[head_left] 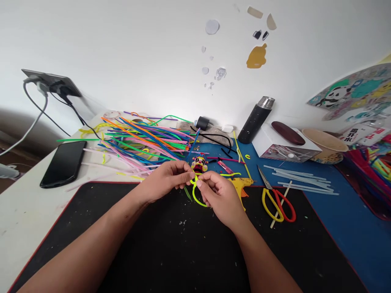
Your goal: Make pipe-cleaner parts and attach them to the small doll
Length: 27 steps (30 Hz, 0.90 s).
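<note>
Head view, only one. Left hand (169, 179) and right hand (218, 193) meet fingertip to fingertip, both pinched narrow, thumbs on top, on a bright yellow fuzzy stem (194, 196). The stem sits between the two pinches; a curved length of it hangs below the grip, bowing round toward the underside of the right hand. Exact twist at the pinch: too small to read, fingers cover part of it.

Just beyond the grip: small colorful figure (200, 162), upright, red, yellow and black showing. Below the left fingertips, a short green piece (187, 193). Black mat (174, 252) lies under the hands and on the near side of the grip, some light specks on it.

Right of grip: yellow glue gun (241, 185), partly behind the right hand. Farther right, scissors (267, 185), one yellow handle, one red, lying across a thin pale stick (287, 192). Beyond those, a spread of translucent sticks (301, 178). Far right and back: dark flask (256, 120), upright beside a white box (284, 142) with a brown case (288, 133) on top.

Left of grip and beyond: big loose pile of multicolored stems (149, 138). Well apart, far left: black phone (63, 163), screen dark.
</note>
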Tool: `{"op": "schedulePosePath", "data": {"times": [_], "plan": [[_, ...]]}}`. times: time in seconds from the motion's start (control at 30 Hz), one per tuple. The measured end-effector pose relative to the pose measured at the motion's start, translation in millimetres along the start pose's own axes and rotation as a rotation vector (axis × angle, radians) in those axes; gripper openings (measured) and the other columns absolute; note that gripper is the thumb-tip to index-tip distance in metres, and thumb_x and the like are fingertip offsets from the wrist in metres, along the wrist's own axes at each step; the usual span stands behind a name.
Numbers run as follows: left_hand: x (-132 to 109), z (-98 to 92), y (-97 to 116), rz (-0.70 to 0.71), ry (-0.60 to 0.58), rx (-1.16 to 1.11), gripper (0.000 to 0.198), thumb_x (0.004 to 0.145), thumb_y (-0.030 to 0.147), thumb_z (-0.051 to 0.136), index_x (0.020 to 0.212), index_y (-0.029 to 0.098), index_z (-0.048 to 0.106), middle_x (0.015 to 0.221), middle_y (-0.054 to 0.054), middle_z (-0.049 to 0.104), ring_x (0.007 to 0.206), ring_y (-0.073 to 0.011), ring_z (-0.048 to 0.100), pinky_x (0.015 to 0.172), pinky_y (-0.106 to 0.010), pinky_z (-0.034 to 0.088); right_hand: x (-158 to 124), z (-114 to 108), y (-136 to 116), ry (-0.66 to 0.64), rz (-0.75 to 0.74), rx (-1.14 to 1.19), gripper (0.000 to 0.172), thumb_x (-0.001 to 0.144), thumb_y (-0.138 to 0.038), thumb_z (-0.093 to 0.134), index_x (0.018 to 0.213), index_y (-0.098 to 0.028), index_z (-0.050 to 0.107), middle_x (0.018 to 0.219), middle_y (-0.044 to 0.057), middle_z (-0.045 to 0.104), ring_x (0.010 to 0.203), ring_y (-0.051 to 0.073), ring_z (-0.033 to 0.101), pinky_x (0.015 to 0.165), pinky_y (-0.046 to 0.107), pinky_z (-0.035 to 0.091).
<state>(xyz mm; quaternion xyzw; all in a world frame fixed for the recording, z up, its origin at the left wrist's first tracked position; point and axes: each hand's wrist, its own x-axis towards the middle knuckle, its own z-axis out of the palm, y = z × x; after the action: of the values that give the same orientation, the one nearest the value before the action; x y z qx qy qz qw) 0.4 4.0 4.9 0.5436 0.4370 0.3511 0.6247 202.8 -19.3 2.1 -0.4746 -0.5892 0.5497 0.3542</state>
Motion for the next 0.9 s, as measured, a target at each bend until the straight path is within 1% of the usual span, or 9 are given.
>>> {"op": "schedulePosePath", "data": {"times": [0.2, 0.4, 0.6, 0.67, 0.7, 0.8, 0.9], "plan": [[0.4, 1.5, 1.7, -0.022, -0.004, -0.049, 0.041, 0.078, 0.056, 0.083, 0.080, 0.017, 0.069, 0.069, 0.000, 0.066, 0.059, -0.0122, 0.053, 0.058, -0.025, 0.042, 0.8, -0.9, 0.9, 0.005, 0.016, 0.030, 0.030, 0.092, -0.050, 0.069, 0.094, -0.021, 0.066, 0.058, -0.006, 0.052, 0.047, 0.012, 0.048, 0.047, 0.024, 0.042], [1.4, 4.0, -2.1, -0.007, 0.021, -0.107, 0.039, 0.079, 0.053, 0.084, 0.079, 0.016, 0.069, 0.068, 0.000, 0.065, 0.059, -0.0115, 0.053, 0.058, -0.025, 0.041, -0.1, -0.8, -2.1, -0.004, 0.011, 0.072, 0.030, 0.093, -0.050, 0.068, 0.092, -0.020, 0.066, 0.057, -0.006, 0.052, 0.047, 0.011, 0.047, 0.045, 0.023, 0.040], [2.5, 7.4, -7.1, 0.003, 0.024, -0.206, 0.040, 0.080, 0.052, 0.086, 0.078, 0.015, 0.070, 0.067, 0.001, 0.063, 0.058, -0.0100, 0.051, 0.057, -0.024, 0.039, -0.1, 0.1, -5.0, -0.025, 0.032, 0.095, 0.034, 0.090, -0.054, 0.072, 0.090, -0.020, 0.065, 0.057, -0.007, 0.051, 0.047, 0.010, 0.045, 0.045, 0.023, 0.038], [2.3, 6.1, -7.5, -0.002, 0.005, -0.264, 0.038, 0.080, 0.049, 0.088, 0.083, 0.015, 0.072, 0.070, 0.000, 0.065, 0.059, -0.0097, 0.052, 0.058, -0.024, 0.039, 0.2, -0.5, -4.3, -0.034, 0.031, 0.104, 0.035, 0.092, -0.054, 0.070, 0.089, -0.020, 0.064, 0.055, -0.008, 0.051, 0.046, 0.010, 0.045, 0.046, 0.023, 0.037], [2.0, 5.0, -7.5, -0.005, -0.012, -0.290, 0.037, 0.079, 0.047, 0.089, 0.089, 0.015, 0.074, 0.073, 0.000, 0.066, 0.060, -0.0098, 0.053, 0.058, -0.023, 0.039, 0.3, -0.9, -3.7, -0.036, 0.031, 0.112, 0.035, 0.092, -0.054, 0.070, 0.088, -0.020, 0.064, 0.055, -0.008, 0.051, 0.046, 0.010, 0.044, 0.046, 0.023, 0.037], [1.4, 1.3, -6.9, -0.010, -0.084, -0.327, 0.044, 0.074, 0.039, 0.094, 0.108, 0.016, 0.078, 0.085, -0.003, 0.070, 0.066, -0.0107, 0.055, 0.059, -0.023, 0.040, 0.9, -2.3, -1.1, -0.049, 0.042, 0.153, 0.035, 0.093, -0.054, 0.070, 0.088, -0.020, 0.062, 0.054, -0.008, 0.051, 0.045, 0.009, 0.044, 0.046, 0.022, 0.037], [1.3, -0.7, -7.0, 0.000, -0.134, -0.326, 0.044, 0.074, 0.035, 0.094, 0.110, 0.015, 0.080, 0.086, -0.004, 0.070, 0.068, -0.0110, 0.055, 0.060, -0.023, 0.039, 1.0, -2.8, 0.5, -0.074, 0.049, 0.192, 0.036, 0.092, -0.054, 0.072, 0.088, -0.020, 0.061, 0.053, -0.008, 0.051, 0.044, 0.008, 0.043, 0.045, 0.022, 0.036]]}}
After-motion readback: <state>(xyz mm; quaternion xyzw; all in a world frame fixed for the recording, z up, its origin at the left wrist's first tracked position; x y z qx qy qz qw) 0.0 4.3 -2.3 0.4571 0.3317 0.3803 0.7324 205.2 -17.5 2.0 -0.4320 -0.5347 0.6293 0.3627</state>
